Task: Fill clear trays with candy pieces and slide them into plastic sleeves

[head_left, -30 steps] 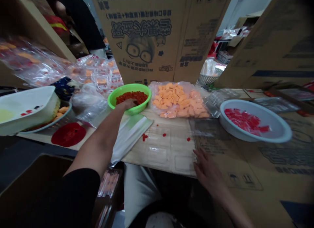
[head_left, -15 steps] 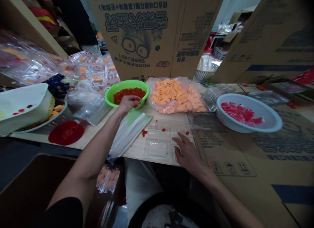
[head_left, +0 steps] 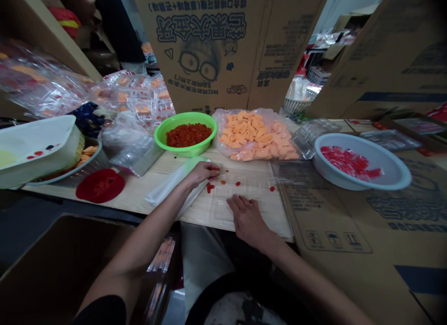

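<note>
- Left hand [head_left: 201,173]: at centre, fingers pressed together and curled down at the near left of the tray. Whether they pinch a piece is too small to tell.
- Right hand [head_left: 247,220]: just below centre, grip spread, palm down on the tray's near edge, holding nothing.
- Clear plastic blister tray [head_left: 240,194]: lies flat at centre on the pale wood tabletop [head_left: 132,190], its moulded square cells empty.
- Small red pieces [head_left: 209,187]: scattered on the tray, just beside the left fingertips, with a few orange bits.
- Translucent plastic sleeve [head_left: 171,183]: glossy, green-tinted, under the left wrist.
- Green plastic bowl [head_left: 206,143]: upper centre, heaped with diced red pieces [head_left: 187,135].
- Clear bag [head_left: 218,129]: right of the bowl, full of flat orange pieces [head_left: 251,138].
- White bowl [head_left: 401,178]: right, holding glossy red strips [head_left: 345,164].
- Red round lid [head_left: 100,185]: left, beside a white tub [head_left: 35,145].
- Cardboard carton [head_left: 209,83]: upper centre, blue upside-down Chinese lettering, too warped to read, over a cartoon face with round glasses.
- Co-worker's dark clothing [head_left: 115,27]: upper left.
</note>
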`<action>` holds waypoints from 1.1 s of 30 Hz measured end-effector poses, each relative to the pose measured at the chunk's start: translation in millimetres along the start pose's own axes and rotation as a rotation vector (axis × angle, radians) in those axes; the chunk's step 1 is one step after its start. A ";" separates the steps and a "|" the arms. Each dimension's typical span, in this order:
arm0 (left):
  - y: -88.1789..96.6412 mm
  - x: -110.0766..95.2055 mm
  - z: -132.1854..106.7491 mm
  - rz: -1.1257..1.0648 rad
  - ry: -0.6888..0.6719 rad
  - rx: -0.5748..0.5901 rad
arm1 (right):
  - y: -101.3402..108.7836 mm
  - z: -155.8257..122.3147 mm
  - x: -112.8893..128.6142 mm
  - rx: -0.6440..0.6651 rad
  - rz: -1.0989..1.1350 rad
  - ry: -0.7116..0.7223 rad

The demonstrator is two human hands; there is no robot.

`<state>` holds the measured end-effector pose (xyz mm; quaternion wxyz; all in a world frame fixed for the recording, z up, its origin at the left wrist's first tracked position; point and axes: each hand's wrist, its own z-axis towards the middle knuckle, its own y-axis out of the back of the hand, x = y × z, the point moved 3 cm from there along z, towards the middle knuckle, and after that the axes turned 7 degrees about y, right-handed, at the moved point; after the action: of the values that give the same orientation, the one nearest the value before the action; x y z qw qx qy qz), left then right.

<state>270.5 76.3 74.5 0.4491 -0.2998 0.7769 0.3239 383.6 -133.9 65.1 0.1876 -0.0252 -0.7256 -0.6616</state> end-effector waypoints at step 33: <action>-36.5 -28.2 18.5 0.966 -0.167 -0.075 | -4.6 -2.0 -8.0 -0.012 0.062 0.009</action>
<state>319.2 73.2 84.0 0.2973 0.1058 0.7764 0.5456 390.2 -134.7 58.4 0.2111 -0.0459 -0.7198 -0.6598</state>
